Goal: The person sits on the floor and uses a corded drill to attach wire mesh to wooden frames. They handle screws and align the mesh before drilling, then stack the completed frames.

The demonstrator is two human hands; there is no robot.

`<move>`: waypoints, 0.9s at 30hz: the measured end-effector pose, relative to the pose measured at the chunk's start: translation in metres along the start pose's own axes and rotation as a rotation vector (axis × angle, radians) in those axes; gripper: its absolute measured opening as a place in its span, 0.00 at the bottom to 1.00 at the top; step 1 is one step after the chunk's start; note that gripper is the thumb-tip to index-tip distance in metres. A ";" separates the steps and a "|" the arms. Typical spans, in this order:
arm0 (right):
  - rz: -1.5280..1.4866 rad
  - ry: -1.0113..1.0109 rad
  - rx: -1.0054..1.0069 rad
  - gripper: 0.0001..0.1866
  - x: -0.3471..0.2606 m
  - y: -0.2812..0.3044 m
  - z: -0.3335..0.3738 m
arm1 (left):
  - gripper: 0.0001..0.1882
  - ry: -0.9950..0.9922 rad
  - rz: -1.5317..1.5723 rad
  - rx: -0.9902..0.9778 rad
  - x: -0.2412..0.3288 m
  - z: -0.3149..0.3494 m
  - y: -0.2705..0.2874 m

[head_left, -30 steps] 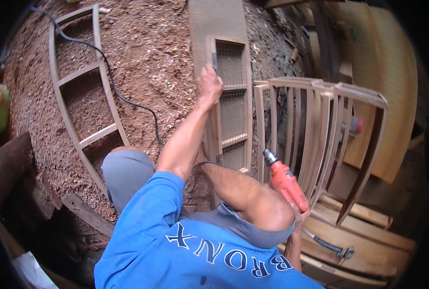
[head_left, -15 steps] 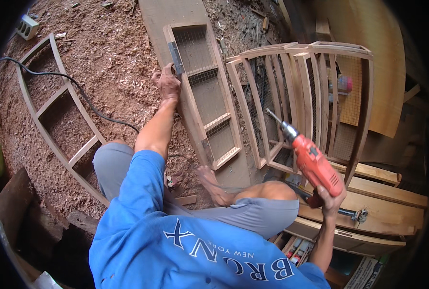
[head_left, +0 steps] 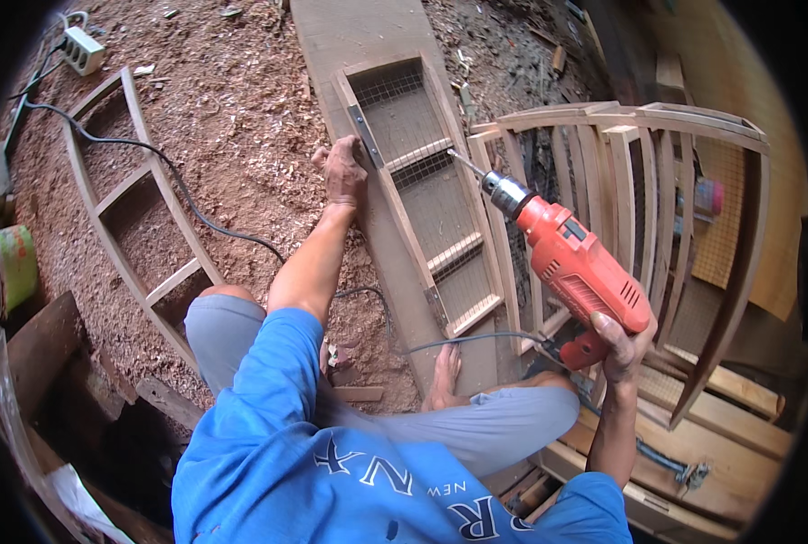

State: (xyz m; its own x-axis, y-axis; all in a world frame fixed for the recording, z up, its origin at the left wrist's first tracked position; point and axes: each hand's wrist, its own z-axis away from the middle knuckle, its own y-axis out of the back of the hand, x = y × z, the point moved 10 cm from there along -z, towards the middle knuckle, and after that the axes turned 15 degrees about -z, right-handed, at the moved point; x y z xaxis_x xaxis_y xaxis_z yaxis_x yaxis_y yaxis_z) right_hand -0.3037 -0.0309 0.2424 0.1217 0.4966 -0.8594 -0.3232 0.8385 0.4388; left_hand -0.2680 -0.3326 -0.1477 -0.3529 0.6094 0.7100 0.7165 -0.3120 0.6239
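Note:
A red electric drill [head_left: 590, 281] with a long bit is held by its handle in my right hand [head_left: 626, 349]. Its bit points up and left, over the right side of a wire-meshed wooden frame [head_left: 404, 213] that lies on a long board [head_left: 336, 36]. On the frame's left side rail sits a dark metal hinge [head_left: 364, 134], and a second hinge [head_left: 435, 304] is nearer me. My left hand [head_left: 342, 174] is beside the upper hinge, at the frame's left edge, fingers curled together. Whatever they may hold is hidden.
A ladder-like wooden frame [head_left: 109, 204] lies on wood shavings at left, a black cord [head_left: 195, 207] crossing it. At right stands a slatted wooden frame [head_left: 635, 113] with mesh. Top left is a white power strip [head_left: 84, 51]; a green roll [head_left: 9, 267] sits at left.
My right hand has brought the drill left, its bit now over the meshed frame. My left hand has slid slightly down from the upper hinge. The whole view has shifted.

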 end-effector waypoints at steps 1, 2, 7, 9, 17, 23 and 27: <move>-0.028 -0.007 -0.010 0.36 0.009 0.002 -0.006 | 0.16 0.004 -0.012 -0.028 0.000 0.000 -0.002; -0.064 -0.021 -0.028 0.35 0.021 0.003 -0.012 | 0.14 0.014 -0.038 -0.054 0.000 0.000 -0.004; -0.495 -0.145 -0.103 0.33 0.113 0.009 -0.032 | 0.18 -0.007 -0.114 0.058 0.009 0.001 0.010; -0.609 -0.169 -0.071 0.33 0.161 0.011 -0.028 | 0.18 -0.023 -0.085 0.097 0.014 0.002 0.014; -0.948 -0.473 -0.177 0.34 0.325 -0.010 0.043 | 0.16 0.253 -0.180 -0.280 0.003 -0.018 0.000; -1.204 -0.510 -0.273 0.32 0.361 -0.025 0.084 | 0.20 0.788 0.145 -0.598 -0.022 -0.007 -0.020; -1.238 -0.583 -0.326 0.32 0.395 -0.047 0.111 | 0.20 0.894 -0.023 -0.437 -0.034 -0.001 -0.019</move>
State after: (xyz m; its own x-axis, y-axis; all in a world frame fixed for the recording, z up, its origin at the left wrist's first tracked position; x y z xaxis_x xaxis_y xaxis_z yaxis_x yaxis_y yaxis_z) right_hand -0.1360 0.1508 -0.0880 0.8241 -0.4270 -0.3722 0.0881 0.7456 -0.6605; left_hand -0.2707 -0.3479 -0.1833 -0.8163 -0.0989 0.5692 0.4829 -0.6574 0.5784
